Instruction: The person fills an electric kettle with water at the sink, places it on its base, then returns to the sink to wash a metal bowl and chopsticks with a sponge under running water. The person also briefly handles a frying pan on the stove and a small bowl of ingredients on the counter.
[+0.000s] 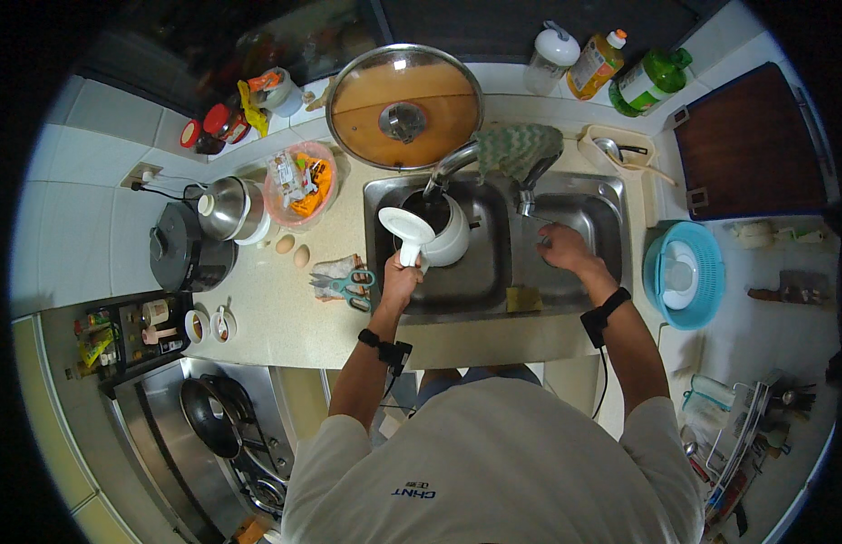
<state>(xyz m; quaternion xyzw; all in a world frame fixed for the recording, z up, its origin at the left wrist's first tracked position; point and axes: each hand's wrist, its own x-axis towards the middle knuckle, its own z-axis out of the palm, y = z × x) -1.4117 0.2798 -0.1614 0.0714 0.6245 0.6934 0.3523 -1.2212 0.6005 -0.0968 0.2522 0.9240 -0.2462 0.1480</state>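
Observation:
My left hand [399,280] grips the handle of a white electric kettle [452,234] over the left sink basin [490,272]. The kettle's lid [406,226] stands open. Above its dark mouth sits the end of the curved metal faucet spout [455,160]; whether water runs is not clear. My right hand [567,247] is over the right basin [601,214], fingers bent, close to a thin metal lever [538,217] below the faucet body [526,198]. I cannot tell whether the fingers touch it. A green patterned cloth [519,146] drapes over the faucet.
Teal-handled scissors [349,284] lie on a package left of the sink, near two eggs [301,256]. A large glass lid [404,88] leans behind the faucet. A yellow sponge cloth [523,299] hangs on the sink divider. At right stands a blue basket [713,272].

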